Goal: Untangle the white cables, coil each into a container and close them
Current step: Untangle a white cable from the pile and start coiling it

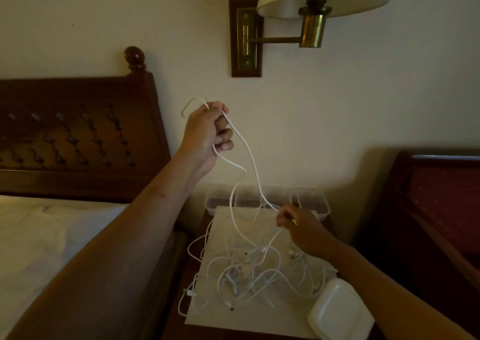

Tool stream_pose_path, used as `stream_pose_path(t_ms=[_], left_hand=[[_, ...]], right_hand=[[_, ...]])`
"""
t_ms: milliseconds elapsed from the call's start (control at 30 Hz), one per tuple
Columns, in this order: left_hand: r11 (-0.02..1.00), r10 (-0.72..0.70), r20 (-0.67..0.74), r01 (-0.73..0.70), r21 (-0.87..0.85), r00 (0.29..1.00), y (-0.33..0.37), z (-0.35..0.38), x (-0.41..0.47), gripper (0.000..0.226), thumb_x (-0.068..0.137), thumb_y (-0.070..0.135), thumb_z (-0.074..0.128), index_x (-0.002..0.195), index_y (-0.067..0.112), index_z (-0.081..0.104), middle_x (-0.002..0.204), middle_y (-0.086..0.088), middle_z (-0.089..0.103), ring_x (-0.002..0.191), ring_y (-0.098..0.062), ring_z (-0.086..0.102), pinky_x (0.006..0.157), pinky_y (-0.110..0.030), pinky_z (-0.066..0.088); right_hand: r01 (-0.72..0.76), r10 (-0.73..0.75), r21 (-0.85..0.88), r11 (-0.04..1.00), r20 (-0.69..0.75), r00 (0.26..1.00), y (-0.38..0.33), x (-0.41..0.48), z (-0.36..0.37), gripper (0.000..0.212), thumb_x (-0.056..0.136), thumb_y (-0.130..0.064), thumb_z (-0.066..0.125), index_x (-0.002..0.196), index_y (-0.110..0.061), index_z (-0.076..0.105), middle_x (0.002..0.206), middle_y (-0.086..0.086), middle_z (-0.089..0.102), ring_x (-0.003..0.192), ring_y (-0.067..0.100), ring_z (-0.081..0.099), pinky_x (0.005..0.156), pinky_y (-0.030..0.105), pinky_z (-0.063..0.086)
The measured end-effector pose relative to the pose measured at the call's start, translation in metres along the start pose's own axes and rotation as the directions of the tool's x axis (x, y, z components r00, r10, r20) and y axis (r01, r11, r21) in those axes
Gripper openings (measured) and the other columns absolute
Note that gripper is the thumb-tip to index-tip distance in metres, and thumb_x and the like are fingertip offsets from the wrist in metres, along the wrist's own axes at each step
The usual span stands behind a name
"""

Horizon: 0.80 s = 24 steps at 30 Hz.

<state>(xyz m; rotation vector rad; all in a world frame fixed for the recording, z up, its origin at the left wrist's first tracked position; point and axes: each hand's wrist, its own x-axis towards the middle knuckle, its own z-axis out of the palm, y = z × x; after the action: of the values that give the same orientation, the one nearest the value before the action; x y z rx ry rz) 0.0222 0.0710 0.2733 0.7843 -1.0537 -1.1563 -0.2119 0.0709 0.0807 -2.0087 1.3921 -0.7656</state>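
White cables (246, 269) lay tangled; left fingers (224, 134) gripped a raised strand (250, 154), right fingers (284, 216) pinched it lower; tugging could tighten the knots.

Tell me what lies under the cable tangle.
A white board lies under the tangle, itself resting on a dark nightstand. The board covers most of the nightstand's top, so anything beneath it cannot be seen. Some loops hang past its left edge.

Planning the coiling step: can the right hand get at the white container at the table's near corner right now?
Probably yes, once free: the right hand pinches a cable and must let go first. The white container lies close by, beside the forearm, with nothing on top.
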Motion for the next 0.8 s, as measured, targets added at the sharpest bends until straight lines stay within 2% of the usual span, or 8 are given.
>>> stream_pose_path(t_ms=[67, 167, 367, 467, 567, 633, 700, 800], left_hand=[[0.986, 0.001, -0.06, 0.009, 0.165, 0.998, -0.009, -0.006, -0.003, 0.03, 0.11, 0.019, 0.037, 0.085, 0.017, 0.053, 0.053, 0.006, 0.026, 0.041, -0.01, 0.023, 0.042, -0.02, 0.026], [0.937, -0.052, -0.131, 0.094, 0.336, 0.99, -0.031, -0.014, -0.011, 0.026, 0.109, 0.02, 0.038, 0.09, 0.016, 0.054, 0.052, 0.006, 0.029, 0.041, -0.011, 0.025, 0.043, -0.022, 0.026], [0.934, -0.182, -0.224, 0.24, 0.265, 0.957, -0.065, -0.031, -0.029, 0.017, 0.103, 0.014, 0.039, 0.092, 0.015, 0.051, 0.053, 0.006, 0.031, 0.044, -0.012, 0.027, 0.048, -0.028, 0.029], [0.922, -0.126, -0.226, 0.198, 0.332, 0.966, -0.069, -0.036, -0.032, 0.019, 0.099, 0.014, 0.039, 0.081, 0.017, 0.047, 0.053, 0.003, 0.033, 0.043, -0.014, 0.03, 0.048, -0.031, 0.033], [0.721, 0.034, -0.147, 0.077, 0.688, 0.989, -0.087, -0.047, -0.038, 0.035, 0.104, 0.022, 0.04, 0.08, 0.0, 0.054, 0.061, -0.009, 0.046, 0.054, -0.024, 0.044, 0.056, -0.044, 0.042], [0.637, 0.002, -0.029, 0.021, 0.77, 1.0, -0.107, -0.05, -0.045, 0.046, 0.108, 0.032, 0.045, 0.086, -0.006, 0.058, 0.062, -0.01, 0.049, 0.056, -0.024, 0.048, 0.06, -0.048, 0.043], [0.623, -0.079, 0.076, -0.01, 0.782, 0.994, -0.123, -0.047, -0.052, 0.043, 0.106, 0.036, 0.054, 0.083, 0.0, 0.06, 0.059, -0.003, 0.048, 0.05, -0.018, 0.047, 0.057, -0.044, 0.043], [0.75, -0.144, 0.151, 0.008, 0.662, 0.978, -0.143, -0.035, -0.054, 0.028, 0.103, 0.028, 0.062, 0.086, 0.006, 0.064, 0.059, 0.0, 0.05, 0.05, -0.015, 0.051, 0.052, -0.04, 0.05]], right_hand=[[-0.074, 0.084, 0.093, 0.993, -0.111, 0.99, 0.003, 0.0, -0.006, 0.016, 0.1, -0.017, 0.059, 0.085, -0.021, 0.065, 0.085, 0.0, 0.071, 0.082, 0.022, 0.067, 0.07, 0.031, 0.052], [-0.055, 0.098, 0.157, 0.986, -0.279, 0.955, -0.007, 0.008, -0.026, 0.016, 0.097, -0.019, 0.065, 0.081, -0.02, 0.068, 0.078, 0.001, 0.072, 0.076, 0.022, 0.069, 0.067, 0.038, 0.055], [0.029, 0.084, 0.296, 0.955, -0.362, 0.928, -0.037, 0.023, -0.045, 0.012, 0.098, -0.011, 0.063, 0.088, -0.013, 0.07, 0.078, 0.008, 0.071, 0.073, 0.026, 0.069, 0.059, 0.035, 0.059], [0.008, 0.073, 0.233, 0.972, -0.34, 0.938, -0.037, 0.025, -0.036, 0.013, 0.103, -0.018, 0.058, 0.093, -0.013, 0.065, 0.08, 0.007, 0.068, 0.075, 0.027, 0.067, 0.065, 0.04, 0.059], [0.063, 0.086, 0.268, 0.961, -0.509, 0.856, -0.044, 0.031, -0.042, 0.013, 0.102, -0.024, 0.06, 0.095, -0.016, 0.067, 0.078, 0.004, 0.068, 0.071, 0.02, 0.066, 0.063, 0.033, 0.056], [0.131, 0.073, 0.302, 0.944, -0.581, 0.811, -0.058, 0.036, -0.05, 0.013, 0.1, -0.025, 0.064, 0.099, -0.014, 0.071, 0.079, 0.002, 0.071, 0.072, 0.015, 0.066, 0.07, 0.035, 0.058], [0.192, 0.034, 0.329, 0.925, -0.574, 0.818, -0.076, 0.041, -0.058, 0.014, 0.098, -0.024, 0.066, 0.104, -0.014, 0.075, 0.082, -0.002, 0.072, 0.072, 0.009, 0.065, 0.071, 0.032, 0.058], [0.266, -0.078, 0.306, 0.914, -0.511, 0.856, -0.101, 0.045, -0.066, 0.016, 0.099, -0.02, 0.065, 0.109, -0.016, 0.077, 0.08, -0.008, 0.071, 0.068, 0.003, 0.064, 0.067, 0.02, 0.053]])
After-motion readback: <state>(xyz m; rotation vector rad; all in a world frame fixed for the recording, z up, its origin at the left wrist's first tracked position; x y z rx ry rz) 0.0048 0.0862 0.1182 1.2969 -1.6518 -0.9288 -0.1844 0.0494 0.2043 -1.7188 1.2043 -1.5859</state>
